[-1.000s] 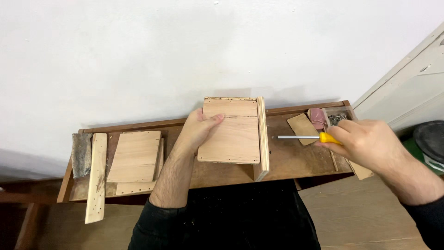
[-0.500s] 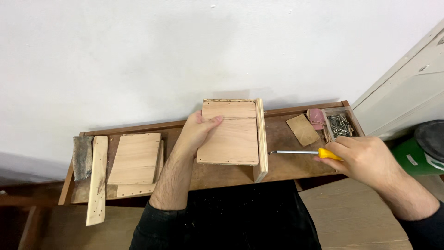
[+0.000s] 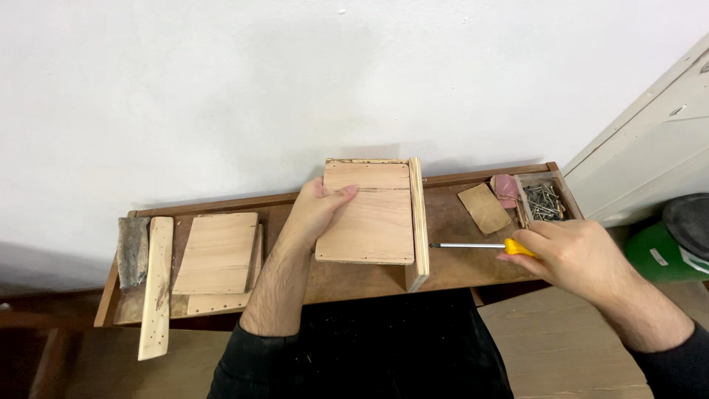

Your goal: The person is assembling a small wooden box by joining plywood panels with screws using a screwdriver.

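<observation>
- Nearest the camera, two dark-sleeved forearms reach over the near edge of a narrow brown workbench (image 3: 458, 275) set against a white wall.
- At the near left, a pale wooden strip (image 3: 156, 287) with small holes lies across the bench, its near end hanging over the edge; just beside it on the right sits a stack of flat wooden boards (image 3: 218, 255).
- At the right, the right hand (image 3: 572, 255) is closed around the yellow handle of a screwdriver (image 3: 473, 245), whose metal shaft points left and stops just short of the wooden panel assembly (image 3: 375, 213).
- At the centre, the left hand (image 3: 316, 211) grips the left edge of that assembly, thumb pressed on its top face and fingers curled underneath; a thicker upright board runs along the assembly's right side.
- At the far left end, a rough grey block (image 3: 134, 250) lies beside the strip.
- Farther right, a small tan wooden piece (image 3: 484, 208) lies flat, with a pink lump (image 3: 506, 190) just behind it.
- In the far right corner, a small open box of nails (image 3: 544, 201) rests on the bench.
</observation>
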